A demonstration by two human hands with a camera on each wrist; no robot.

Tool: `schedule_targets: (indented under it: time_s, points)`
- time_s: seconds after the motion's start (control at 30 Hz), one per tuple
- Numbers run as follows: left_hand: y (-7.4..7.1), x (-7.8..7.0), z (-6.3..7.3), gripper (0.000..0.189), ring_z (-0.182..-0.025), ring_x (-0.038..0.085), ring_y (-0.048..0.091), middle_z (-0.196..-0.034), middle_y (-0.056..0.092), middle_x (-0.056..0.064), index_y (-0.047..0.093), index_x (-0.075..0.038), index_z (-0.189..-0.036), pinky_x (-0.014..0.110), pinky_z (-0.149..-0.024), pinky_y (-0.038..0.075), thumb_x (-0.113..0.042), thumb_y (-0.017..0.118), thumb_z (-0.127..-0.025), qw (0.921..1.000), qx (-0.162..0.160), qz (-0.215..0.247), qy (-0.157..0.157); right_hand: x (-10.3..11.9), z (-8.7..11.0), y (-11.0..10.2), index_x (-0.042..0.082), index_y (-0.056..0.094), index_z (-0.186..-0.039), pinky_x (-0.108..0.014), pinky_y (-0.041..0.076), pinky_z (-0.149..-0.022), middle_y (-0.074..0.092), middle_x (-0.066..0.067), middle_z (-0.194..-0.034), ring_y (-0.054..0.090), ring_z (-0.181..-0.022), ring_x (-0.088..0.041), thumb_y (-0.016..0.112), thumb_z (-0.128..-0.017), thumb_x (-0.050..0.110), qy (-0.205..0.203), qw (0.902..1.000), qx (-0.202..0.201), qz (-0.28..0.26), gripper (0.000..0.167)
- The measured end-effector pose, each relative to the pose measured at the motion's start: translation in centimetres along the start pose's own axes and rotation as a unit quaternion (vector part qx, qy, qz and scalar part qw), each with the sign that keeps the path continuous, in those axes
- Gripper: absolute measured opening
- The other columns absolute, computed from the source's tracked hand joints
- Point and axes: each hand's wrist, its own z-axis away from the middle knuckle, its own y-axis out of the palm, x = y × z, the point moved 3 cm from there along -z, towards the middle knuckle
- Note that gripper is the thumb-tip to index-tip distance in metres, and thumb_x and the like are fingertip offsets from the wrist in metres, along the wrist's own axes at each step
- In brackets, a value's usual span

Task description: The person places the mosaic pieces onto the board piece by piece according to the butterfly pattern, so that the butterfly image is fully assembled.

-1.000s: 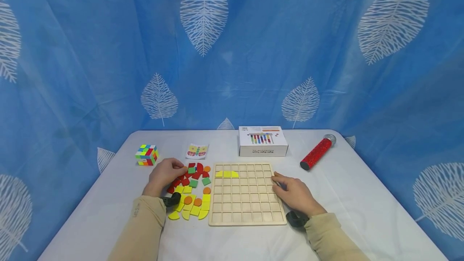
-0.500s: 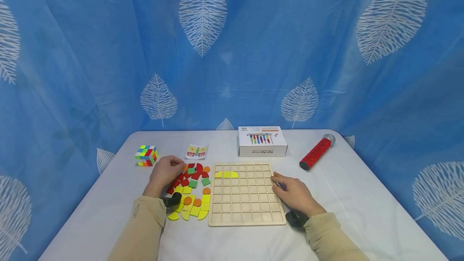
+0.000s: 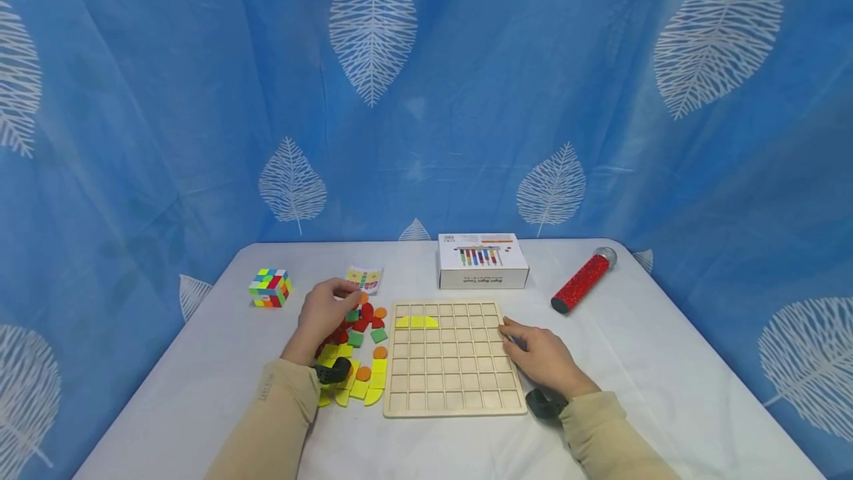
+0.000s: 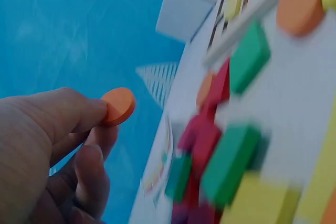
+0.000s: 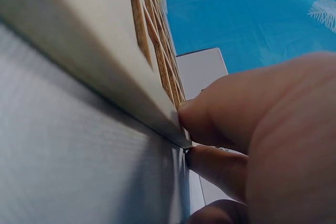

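Observation:
My left hand (image 3: pixel 325 311) pinches an orange disc (image 4: pixel 122 106) between thumb and finger, raised over the far end of a pile of pieces. Below it lie red pieces (image 3: pixel 367 312), green squares (image 3: pixel 378 335) and yellow pieces (image 3: pixel 378 366), partly hidden by the hand and wrist. To the right of the pile is a wooden grid board (image 3: pixel 453 415), with a short row of yellow pieces (image 3: pixel 417 322) in its far left cells. On the board's right edge my right hand (image 3: pixel 543 360) grips the rim, thumb and finger touching it in the right wrist view.
Behind the pile lies a small picture card (image 3: pixel 370 277). A puzzle cube (image 3: pixel 269 288) stands at the left. A white box (image 3: pixel 483 261) sits behind the board, and a red glittery microphone (image 3: pixel 583 281) lies at the right. Blue curtain encloses the table.
My left hand has lifted off the pile with the orange disc, moving right and slightly away, and now overlaps the card's near edge. The right hand and board have stayed put.

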Motion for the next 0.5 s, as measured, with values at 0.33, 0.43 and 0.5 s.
schedule_targets:
  time_s: [0.33,0.43,0.5]
  points:
    - [4.6,-5.1,1.9,0.007,-0.079,0.015,0.062,-0.096,0.07,-0.002,0.074,-0.021,-0.097,0.031,-0.067,0.051,-0.028,0.075,-0.094,0.995,0.06,0.005,0.079,0.0,0.0,-0.1,0.007,0.069,-0.133,-0.057,0.043,-0.11,0.06,-0.008,-0.147,0.055,-0.137,-0.037,0.067,-0.097,0.021,0.0,1.0,0.001,-0.007,0.039]
    - [5.8,-6.2,2.3,0.005,-0.082,0.016,0.061,-0.095,0.069,-0.003,0.075,-0.022,-0.098,0.032,-0.068,0.051,-0.025,0.074,-0.095,0.9929,0.073,0.026,0.09,-0.1,0.0,-0.1,0.008,0.069,-0.134,-0.057,0.043,-0.11,0.06,-0.008,-0.147,0.055,-0.137,-0.037,0.067,-0.098,0.021,0.003,0.9999,0.001,-0.01,0.039]
    - [6.6,-6.8,2.5,0.006,-0.084,0.016,0.061,-0.096,0.07,-0.003,0.076,-0.021,-0.101,0.032,-0.068,0.051,-0.023,0.071,-0.096,0.9913,0.082,0.038,0.096,-0.2,0.0,-0.1,0.007,0.069,-0.133,-0.057,0.044,-0.109,0.06,-0.008,-0.146,0.055,-0.136,-0.037,0.067,-0.097,0.02,0.005,0.9999,-0.001,-0.01,0.038]
